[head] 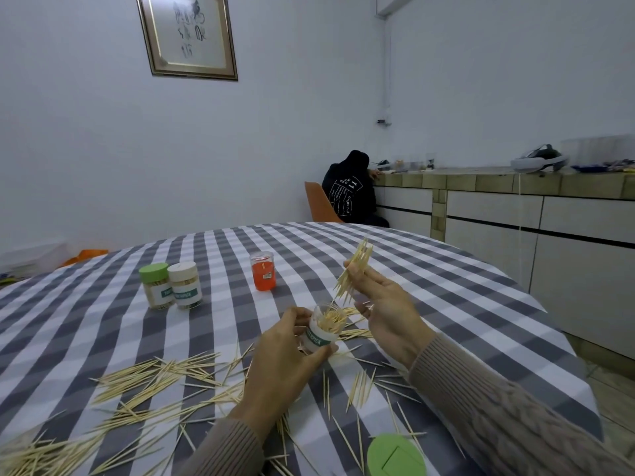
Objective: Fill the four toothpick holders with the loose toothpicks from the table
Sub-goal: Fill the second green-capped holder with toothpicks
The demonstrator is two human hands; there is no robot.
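Holding the open holder (321, 329) tilted in your left hand (287, 359), you pinch a bundle of toothpicks (354, 269) in your right hand (381, 304) just above its mouth. They look light, stiff, sharp-tipped and prone to fanning, so grip them mid-length. Loose toothpicks (154, 383) lie from 6 to 9 o'clock on the checked desk (446, 286); two capped holders (171, 285) stand at 10, a red holder (263, 271) at 12, a green lid (395, 456) at 5. White walls surround you.
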